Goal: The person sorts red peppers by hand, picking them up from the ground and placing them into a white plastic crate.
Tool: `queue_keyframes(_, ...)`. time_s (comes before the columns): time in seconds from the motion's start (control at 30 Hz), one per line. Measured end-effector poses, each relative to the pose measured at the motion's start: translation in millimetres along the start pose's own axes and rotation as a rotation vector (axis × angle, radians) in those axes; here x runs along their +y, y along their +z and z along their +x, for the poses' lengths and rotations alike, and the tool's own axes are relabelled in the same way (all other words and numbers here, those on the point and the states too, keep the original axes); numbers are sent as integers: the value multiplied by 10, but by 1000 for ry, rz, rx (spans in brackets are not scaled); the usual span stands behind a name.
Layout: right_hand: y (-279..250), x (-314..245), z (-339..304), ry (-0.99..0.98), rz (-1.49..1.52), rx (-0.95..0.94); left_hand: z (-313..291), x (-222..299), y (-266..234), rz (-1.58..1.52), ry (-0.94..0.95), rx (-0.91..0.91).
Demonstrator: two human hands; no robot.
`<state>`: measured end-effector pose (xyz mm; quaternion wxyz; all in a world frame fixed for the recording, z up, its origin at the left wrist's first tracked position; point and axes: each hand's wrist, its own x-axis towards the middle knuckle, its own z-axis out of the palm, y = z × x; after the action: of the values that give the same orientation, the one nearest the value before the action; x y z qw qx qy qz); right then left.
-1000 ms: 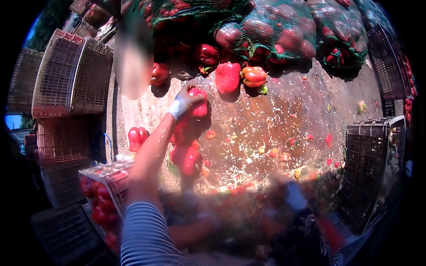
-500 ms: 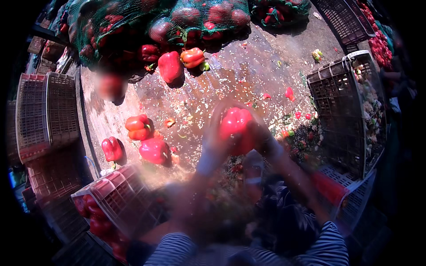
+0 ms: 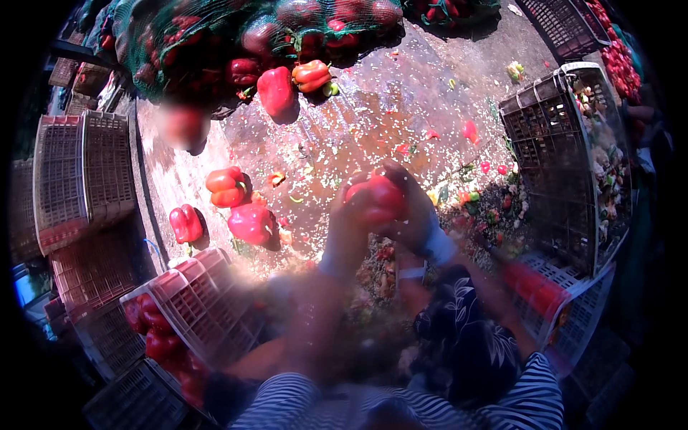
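A red bell pepper (image 3: 378, 199) is held in front of me between both hands, above the seed-strewn floor. My left hand (image 3: 345, 228) is wrapped round its left side. My right hand (image 3: 414, 211) curls over its right side, with some fingers at the top. Motion and a hazy patch blur the fingertips. On the floor to the left lie an orange-red bell pepper (image 3: 226, 188), a large red bell pepper (image 3: 251, 223) and a smaller red one (image 3: 186, 224).
Green mesh sacks (image 3: 193, 50) of red peppers line the far side, with loose peppers (image 3: 275, 92) before them. At the right stands a dark crate (image 3: 548, 150) of pepper cores and scraps. A pale crate (image 3: 208, 297) of red peppers is at lower left; stacked crates (image 3: 61, 175) stand further left.
Both hands have turned the pepper and drawn closer together around it, with the right hand shifting up over its top. My view has shifted slightly; the floor peppers lie as before.
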<state>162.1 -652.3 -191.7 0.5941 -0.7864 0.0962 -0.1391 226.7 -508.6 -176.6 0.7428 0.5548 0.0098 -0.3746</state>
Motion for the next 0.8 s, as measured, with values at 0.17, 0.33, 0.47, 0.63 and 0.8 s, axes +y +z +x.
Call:
queue_keyframes(0.17, -182, -200, 196, 58, 227, -290, -33, -31, 101, -89, 38, 92)
queue_keyframes(0.33, -270, -206, 154, 96, 55, -242, -2, -76, 149, -61, 102, 61)
queue_keyframes(0.47, -202, -201, 86, 168, 6, -113, -48, -90, 223, -164, 48, 81)
queue_keyframes(0.63, -163, -4, 27, 171, 26, 16, -62, -71, 286, -107, 14, 94)
queue_keyframes(0.8, -243, 213, 114, 270, 13, -19, -42, -120, 321, -135, -28, 43)
